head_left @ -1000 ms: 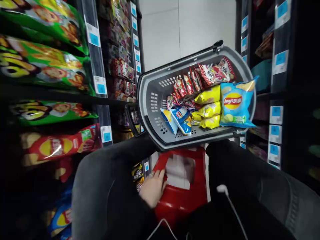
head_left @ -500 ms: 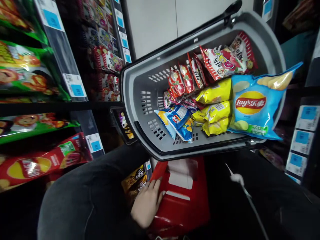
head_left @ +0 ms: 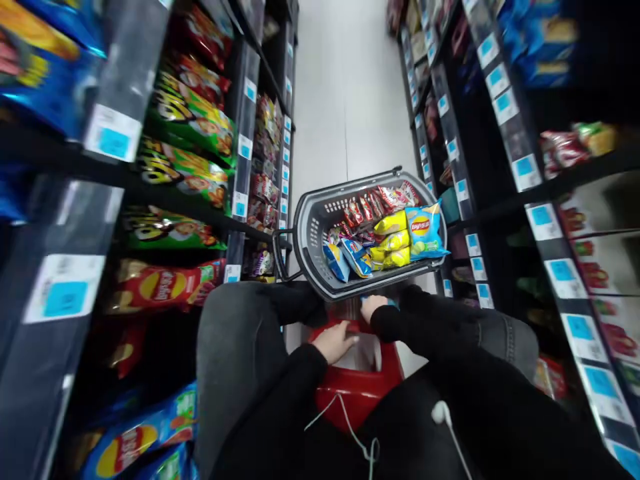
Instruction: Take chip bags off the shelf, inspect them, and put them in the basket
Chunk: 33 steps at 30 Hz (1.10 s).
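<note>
Between my knees, my left hand (head_left: 335, 342) rests over a glossy red plastic object (head_left: 350, 393) with a pale opening in its top. The fingers of that hand are stretched out and hold nothing. My right hand (head_left: 373, 306) is just below the near rim of a grey shopping basket (head_left: 320, 283), its fingers closed around something I cannot make out. Bits of blue show beside this hand. Inside the basket are yellow packets (head_left: 395, 241), blue packets (head_left: 357, 257), red-and-white packets (head_left: 367, 208) and a light-blue Lay's chip bag (head_left: 424, 230) at the right end.
Shelves with price tags (head_left: 567, 280) line both sides of a narrow aisle. Green snack bags (head_left: 185, 177) and a red Lay's bag (head_left: 165, 287) are on the left shelves. Pale floor (head_left: 345, 87) stretches ahead. A white earphone cord (head_left: 357, 437) hangs in front of me.
My view has drawn back and up, so the basket looks smaller and lower. My right hand has come into view by the basket's near rim. My left hand stays over the red object.
</note>
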Available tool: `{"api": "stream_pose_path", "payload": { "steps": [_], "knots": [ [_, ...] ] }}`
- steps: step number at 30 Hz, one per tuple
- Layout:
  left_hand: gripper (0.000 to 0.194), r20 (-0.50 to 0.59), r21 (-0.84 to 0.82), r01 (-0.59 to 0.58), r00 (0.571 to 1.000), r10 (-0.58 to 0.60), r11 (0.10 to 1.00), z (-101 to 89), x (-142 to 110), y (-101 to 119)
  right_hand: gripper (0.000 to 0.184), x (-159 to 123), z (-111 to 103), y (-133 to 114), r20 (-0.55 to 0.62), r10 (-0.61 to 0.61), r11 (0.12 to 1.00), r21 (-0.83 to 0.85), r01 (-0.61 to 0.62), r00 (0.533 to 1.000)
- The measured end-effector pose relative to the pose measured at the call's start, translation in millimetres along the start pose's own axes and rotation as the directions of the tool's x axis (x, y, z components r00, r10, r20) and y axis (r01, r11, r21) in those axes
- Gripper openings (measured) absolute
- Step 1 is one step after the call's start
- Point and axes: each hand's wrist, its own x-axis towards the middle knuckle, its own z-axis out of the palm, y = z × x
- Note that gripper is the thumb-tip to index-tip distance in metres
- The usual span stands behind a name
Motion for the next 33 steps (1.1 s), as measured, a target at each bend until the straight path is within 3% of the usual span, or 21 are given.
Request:
{"api": "stream_pose_path", "payload": {
  "steps": [3, 5, 6, 8, 10, 12, 13, 15, 17, 19, 21, 23, 26, 29, 33],
  "knots": [
    [0.096, -0.045, -0.123, -0.084, 0.996, 0.079, 0.989, 10.7, -7, 10, 0.024, -44, -12, -5, -0.132, 0.012, 0.997, 0.076, -0.002, 0.991],
    [0.117, -0.24, -0.19, -0.265, 0.946, 0.217, 0.945, 17.3, -14, 18, 0.027, -72, -23, -10, -0.251, -0.003, 0.99, 0.135, 0.038, 0.968],
    [0.117, -0.374, -0.216, -0.37, 0.886, 0.273, 0.903, 18.9, -19, 20, 0.028, -84, -29, -14, -0.314, -0.015, 0.984, 0.163, 0.069, 0.949],
    [0.105, -0.624, -0.234, -0.55, 0.717, 0.31, 0.802, 16.8, -29, 21, 0.031, -104, -41, -28, -0.436, -0.04, 0.968, 0.206, 0.143, 0.899],
    [0.086, -0.781, -0.222, -0.672, 0.556, 0.283, 0.707, 8.0, -40, 15, 0.033, -118, -52, -46, -0.539, -0.076, 0.948, 0.221, 0.229, 0.839],
    [0.072, -0.864, -0.248, -0.751, 0.457, 0.211, 0.611, -4.7, -49, 4, 0.032, -129, -61, -64, -0.61, -0.133, 0.927, 0.203, 0.316, 0.781],
    [0.068, -0.887, -0.287, -0.788, 0.433, 0.159, 0.545, -11.2, -52, -3, 0.031, -134, -64, -71, -0.65, -0.169, 0.903, 0.199, 0.381, 0.741],
    [0.06, -0.897, -0.396, -0.854, 0.439, 0.056, 0.339, -22.0, -57, -16, 0.028, -143, -69, -81, -0.758, -0.233, 0.808, 0.198, 0.555, 0.609],
    [0.057, -0.868, -0.494, -0.865, 0.497, 0.016, 0.088, -28.2, -59, -26, 0.024, -149, -71, -85, -0.873, -0.248, 0.703, 0.135, 0.698, 0.419],
    [0.059, -0.836, -0.549, -0.831, 0.548, 0.038, -0.092, -29.8, -63, -33, 0.021, -151, -71, -86, -0.932, -0.263, 0.703, -0.01, 0.711, 0.248],
    [0.061, -0.822, -0.568, -0.805, 0.566, 0.061, -0.174, -28.9, -68, -39, 0.027, -146, -69, -88, -0.924, -0.348, 0.734, -0.161, 0.66, 0.161],
    [0.064, -0.812, -0.58, -0.788, 0.578, 0.076, -0.208, -27.7, -73, -44, 0.04, -135, -67, -93, -0.876, -0.452, 0.699, -0.23, 0.677, 0.169],
    [0.069, -0.815, -0.57, -0.779, 0.577, 0.06, -0.259, -27.9, -78, -53, 0.051, -114, -63, -103, -0.797, -0.553, 0.636, -0.217, 0.741, 0.241],
    [0.067, -0.817, -0.544, -0.786, 0.576, -0.028, -0.293, -31.1, -76, -64, 0.055, -97, -60, -113, -0.744, -0.599, 0.665, -0.257, 0.701, 0.296],
    [0.057, -0.742, -0.641, -0.743, 0.664, -0.092, -0.193, -37.0, -70, -73, 0.055, -86, -56, -117, -0.68, -0.639, 0.733, -0.396, 0.553, 0.36]
  ]
}}
